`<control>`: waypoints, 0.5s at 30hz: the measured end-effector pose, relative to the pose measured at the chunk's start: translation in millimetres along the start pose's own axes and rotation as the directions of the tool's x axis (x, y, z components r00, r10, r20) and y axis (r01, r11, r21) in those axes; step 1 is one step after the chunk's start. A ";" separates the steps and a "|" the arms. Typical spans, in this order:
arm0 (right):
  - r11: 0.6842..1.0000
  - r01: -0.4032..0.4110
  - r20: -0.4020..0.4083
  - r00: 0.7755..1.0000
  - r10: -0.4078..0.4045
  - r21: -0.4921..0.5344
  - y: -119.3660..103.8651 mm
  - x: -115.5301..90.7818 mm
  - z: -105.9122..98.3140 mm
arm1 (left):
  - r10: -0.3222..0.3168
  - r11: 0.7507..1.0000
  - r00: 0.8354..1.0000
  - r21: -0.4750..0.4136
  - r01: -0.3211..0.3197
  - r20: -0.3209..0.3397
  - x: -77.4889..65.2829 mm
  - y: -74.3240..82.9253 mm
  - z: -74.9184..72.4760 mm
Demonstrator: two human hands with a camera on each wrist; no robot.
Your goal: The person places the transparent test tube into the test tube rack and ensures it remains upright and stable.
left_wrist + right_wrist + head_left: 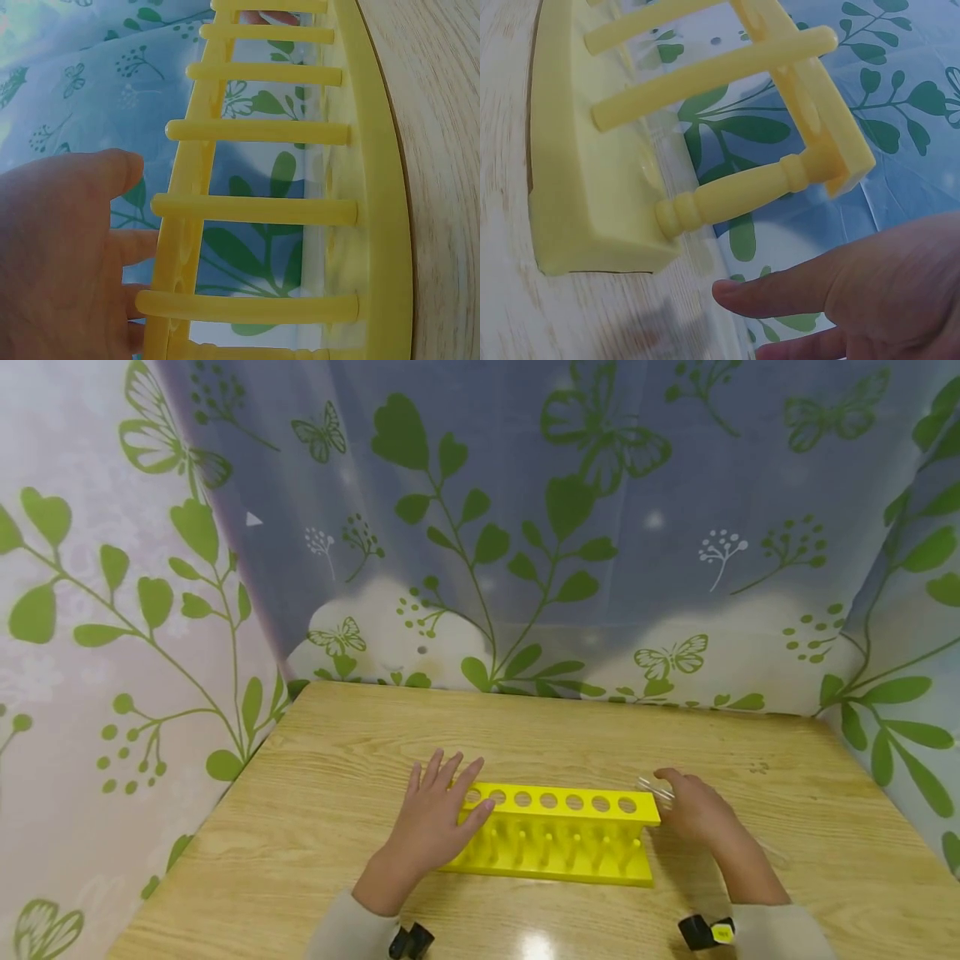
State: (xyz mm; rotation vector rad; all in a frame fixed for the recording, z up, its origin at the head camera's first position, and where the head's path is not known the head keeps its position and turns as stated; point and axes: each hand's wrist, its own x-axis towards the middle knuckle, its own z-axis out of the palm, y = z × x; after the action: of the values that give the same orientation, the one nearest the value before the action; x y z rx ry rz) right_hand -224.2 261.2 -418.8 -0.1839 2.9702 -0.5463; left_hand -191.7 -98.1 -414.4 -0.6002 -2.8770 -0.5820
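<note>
Standing on wood-grained counter (337,727): smooth yellow rack (555,817), round-holed, pegged; left hand (429,828) spread at one end; right hand (701,817) over clear, slender tubes (656,789), grip unclear.

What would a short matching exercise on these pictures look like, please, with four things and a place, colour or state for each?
1. Rack
2. Left hand
3. Clear tube
4. Curtain

A. By the fingers of the right hand
B. Behind the table, patterned with green leaves
C. Yellow, with round holes
D. Fingers spread, at the rack's left end

Pairs: 1-C, 2-D, 3-A, 4-B
</note>
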 end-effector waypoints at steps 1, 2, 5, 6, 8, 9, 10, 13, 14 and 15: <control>1.000 -0.001 0.002 1.000 0.001 0.001 0.5 0.1 0.3 | 0.002 1.000 1.000 0.001 -0.002 0.002 0.2 0.0 0.1; 1.000 -0.002 0.004 1.000 0.002 0.002 1.0 0.1 0.6 | 0.004 1.000 1.000 0.001 -0.004 0.004 0.4 0.0 0.3; 1.000 -0.004 0.005 1.000 0.004 0.004 3.2 0.5 2.0 | 0.008 1.000 1.000 -0.008 -0.008 0.012 0.6 0.1 1.1; 1.000 -0.002 0.004 1.000 0.002 0.004 3.9 0.5 2.3 | 0.010 1.000 1.000 -0.013 -0.010 0.013 0.7 0.1 1.5; 1.000 -0.002 0.004 1.000 0.002 0.004 5.3 0.8 2.7 | 0.014 1.000 1.000 -0.015 -0.014 0.016 0.6 0.0 2.2; 1.000 -0.003 0.005 1.000 0.003 0.004 5.9 0.9 2.8 | 0.015 1.000 1.000 -0.014 -0.015 0.017 0.6 -0.1 2.6; 1.000 -0.005 0.005 1.000 0.005 0.003 6.3 0.9 2.8 | 0.017 1.000 1.000 -0.012 -0.017 0.018 0.6 -0.3 3.1; 1.000 -0.010 0.005 1.000 0.010 0.005 7.6 1.3 3.3 | 0.016 1.000 1.000 -0.001 -0.016 0.015 0.9 -1.1 4.2; 1.000 -0.010 0.004 1.000 0.010 0.005 8.0 1.3 3.6 | 0.013 1.000 1.000 0.002 -0.013 0.014 1.0 -1.3 4.4; 1.000 -0.009 0.003 1.000 0.009 0.005 8.1 1.4 3.5 | 0.009 1.000 1.000 0.005 -0.009 0.013 0.9 -1.6 4.4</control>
State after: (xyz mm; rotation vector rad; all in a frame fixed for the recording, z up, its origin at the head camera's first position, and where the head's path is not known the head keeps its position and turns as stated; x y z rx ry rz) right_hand -225.9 267.3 -425.0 -0.1707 2.9648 -0.5519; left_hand -193.4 -97.4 -418.8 -0.6186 -2.8851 -0.5709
